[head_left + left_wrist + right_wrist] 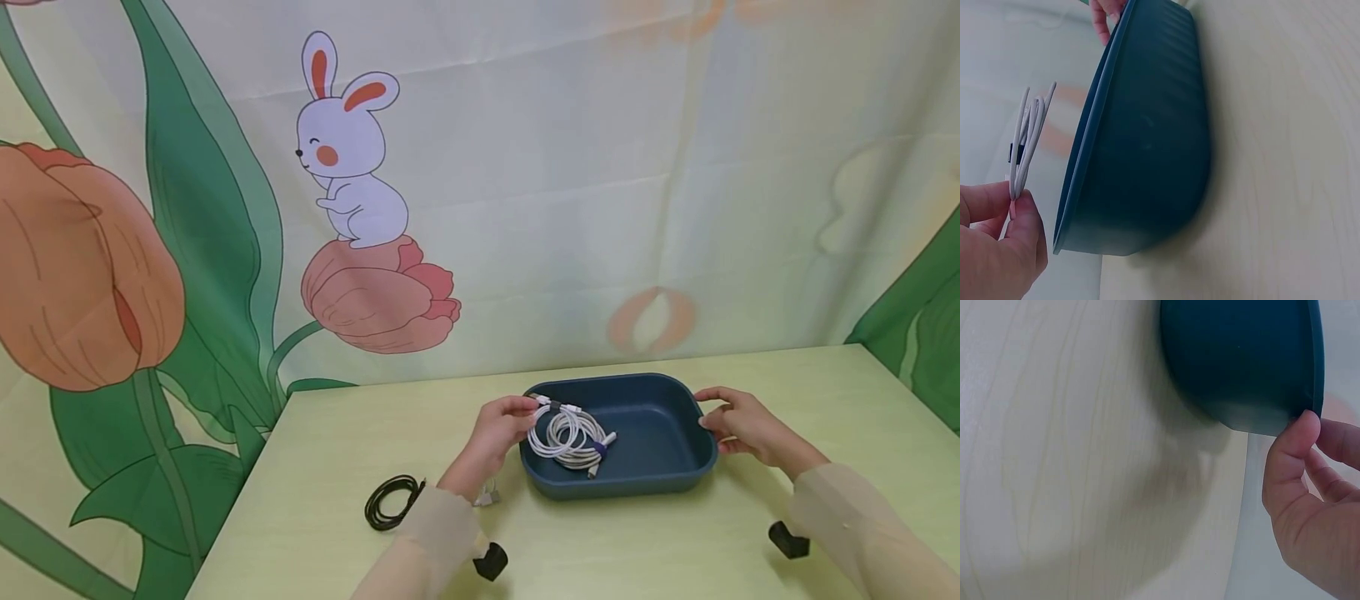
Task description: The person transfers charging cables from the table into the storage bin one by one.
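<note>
My left hand (501, 427) pinches a coiled white cable (1025, 140) with a black tie, between thumb and fingertips, over the left end of a dark blue plastic tray (652, 483). Below it, inside the tray, lies another white coiled cable (581, 454) with a purple tie; the two coils overlap in the head view. At the tray's right end, my right hand (742, 427) holds the rim, its thumb (1305, 428) against the edge and the other fingers bent beside it. The tray stands on the table.
A black coiled cable (392, 503) lies on the pale wood-grain table (315, 467), left of my left forearm. A white cable end with a plug (487, 498) shows beside that forearm, partly hidden by it. Behind the table hangs a printed curtain (540, 208).
</note>
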`<state>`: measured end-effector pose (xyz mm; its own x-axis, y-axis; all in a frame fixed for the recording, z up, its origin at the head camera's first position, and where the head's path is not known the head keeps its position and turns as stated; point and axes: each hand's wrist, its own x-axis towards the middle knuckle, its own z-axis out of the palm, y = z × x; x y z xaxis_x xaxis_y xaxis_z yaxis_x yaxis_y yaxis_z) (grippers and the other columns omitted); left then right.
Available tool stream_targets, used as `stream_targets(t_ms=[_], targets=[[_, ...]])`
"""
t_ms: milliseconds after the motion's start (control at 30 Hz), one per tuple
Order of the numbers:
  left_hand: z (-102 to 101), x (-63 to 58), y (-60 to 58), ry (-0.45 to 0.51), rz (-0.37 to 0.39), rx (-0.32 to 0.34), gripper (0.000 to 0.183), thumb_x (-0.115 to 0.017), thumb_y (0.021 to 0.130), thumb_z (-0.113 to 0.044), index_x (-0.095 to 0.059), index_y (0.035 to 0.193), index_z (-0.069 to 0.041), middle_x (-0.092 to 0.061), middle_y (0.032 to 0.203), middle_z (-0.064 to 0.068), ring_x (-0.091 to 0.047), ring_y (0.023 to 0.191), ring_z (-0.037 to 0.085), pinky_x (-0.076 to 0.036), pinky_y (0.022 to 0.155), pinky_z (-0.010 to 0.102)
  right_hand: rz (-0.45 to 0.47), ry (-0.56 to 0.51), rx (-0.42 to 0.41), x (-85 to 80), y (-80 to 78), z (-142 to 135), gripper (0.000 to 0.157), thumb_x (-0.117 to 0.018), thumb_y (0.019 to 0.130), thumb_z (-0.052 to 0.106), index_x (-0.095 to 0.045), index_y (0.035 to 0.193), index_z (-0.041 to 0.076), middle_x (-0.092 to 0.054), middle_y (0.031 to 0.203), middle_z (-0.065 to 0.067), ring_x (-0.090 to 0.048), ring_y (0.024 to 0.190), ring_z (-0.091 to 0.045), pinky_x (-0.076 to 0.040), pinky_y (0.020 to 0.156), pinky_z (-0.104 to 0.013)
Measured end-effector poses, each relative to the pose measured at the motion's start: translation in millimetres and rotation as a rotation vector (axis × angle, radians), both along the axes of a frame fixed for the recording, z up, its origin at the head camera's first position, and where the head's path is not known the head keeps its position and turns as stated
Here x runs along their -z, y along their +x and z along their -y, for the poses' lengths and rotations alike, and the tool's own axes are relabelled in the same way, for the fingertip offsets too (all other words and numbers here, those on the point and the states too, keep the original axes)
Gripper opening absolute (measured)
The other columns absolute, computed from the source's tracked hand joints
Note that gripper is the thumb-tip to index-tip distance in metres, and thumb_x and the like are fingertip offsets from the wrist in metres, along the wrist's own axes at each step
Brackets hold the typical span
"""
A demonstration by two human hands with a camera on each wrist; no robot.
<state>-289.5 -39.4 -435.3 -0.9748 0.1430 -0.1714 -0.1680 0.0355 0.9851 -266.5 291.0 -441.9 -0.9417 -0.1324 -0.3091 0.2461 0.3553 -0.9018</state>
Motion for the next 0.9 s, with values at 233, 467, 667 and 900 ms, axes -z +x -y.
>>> stream_targets(t_ms=[233,467,667,900], targets=[[-9.8,2.6,1.0,-0.028,-0.003,-0.008,0.024,-0.054,0.079,0.007,-0.059,0.103,0.007,-0.056,0.077,0.0,-0.052,0.067,0.006,-0.048,0.066,0.021,0.0,-0.003,0.006,1.0,-0.5,-0.2,0.05,-0.047,0.086,0.008,-0.027,0.132,-0.001,-0.05,0.083,-0.008,-0.05,0.062,-0.014,-0.047,0.057,-0.028],[-16.7,-0.2,6.2,-0.031,-0.021,0.002,0.023,-0.055,0.078,0.008,-0.059,0.101,0.01,-0.056,0.075,-0.001,-0.051,0.065,0.005,-0.046,0.061,0.017,0.004,-0.003,0.01,1.9,-0.5,0.0,0.05,-0.047,0.087,0.008,-0.026,0.132,0.0,-0.05,0.083,-0.008,-0.05,0.062,-0.015,-0.047,0.057,-0.028],[-22.9,-14.7,16.6,-0.053,-0.011,0.006,0.024,-0.052,0.078,0.01,-0.058,0.101,0.012,-0.059,0.081,0.008,-0.05,0.066,0.007,-0.046,0.064,0.019,-0.001,-0.005,0.007,1.5,-0.5,-0.7,0.05,-0.046,0.087,0.008,-0.026,0.132,-0.001,-0.05,0.083,-0.008,-0.05,0.062,-0.014,-0.047,0.057,-0.027],[-29.3,-1.5,9.6,-0.083,0.013,0.001,0.023,-0.053,0.078,0.009,-0.061,0.099,0.007,-0.056,0.079,0.003,-0.049,0.069,0.009,-0.045,0.062,0.02,-0.001,-0.009,0.006,1.4,-0.3,-1.3,0.05,-0.047,0.087,0.007,-0.026,0.132,-0.001,-0.05,0.084,-0.008,-0.05,0.062,-0.014,-0.047,0.057,-0.028]])
